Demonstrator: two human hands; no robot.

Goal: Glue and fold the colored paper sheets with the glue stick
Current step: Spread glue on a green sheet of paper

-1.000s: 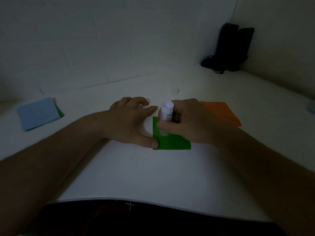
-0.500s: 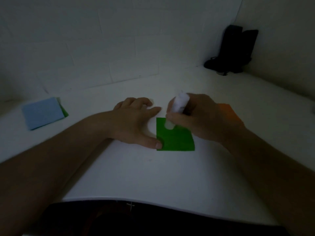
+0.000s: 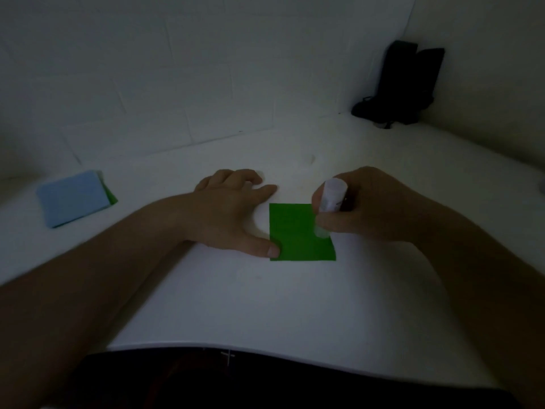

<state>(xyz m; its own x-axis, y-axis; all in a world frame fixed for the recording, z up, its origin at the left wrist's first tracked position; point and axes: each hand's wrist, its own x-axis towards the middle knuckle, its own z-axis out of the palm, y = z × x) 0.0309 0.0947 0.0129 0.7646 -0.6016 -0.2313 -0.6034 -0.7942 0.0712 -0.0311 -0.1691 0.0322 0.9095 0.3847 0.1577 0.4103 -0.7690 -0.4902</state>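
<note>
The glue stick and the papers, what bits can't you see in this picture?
- Glue stick, head view: its label is blurred, and the right hand wraps its middle.
- Green paper: the right hand covers its far right corner.
- Stack under the blue paper: only a green sliver peeks out, so the count is hidden.
- Black object in the corner: too dark to identify.

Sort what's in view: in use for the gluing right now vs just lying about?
In use:
- green sheet, flat on the table
- glue stick, gripped by the right hand, tip on the sheet
- left hand, thumb pinning the sheet's left edge

Lying about:
- blue-topped paper stack, far left
- black object, far corner
</note>
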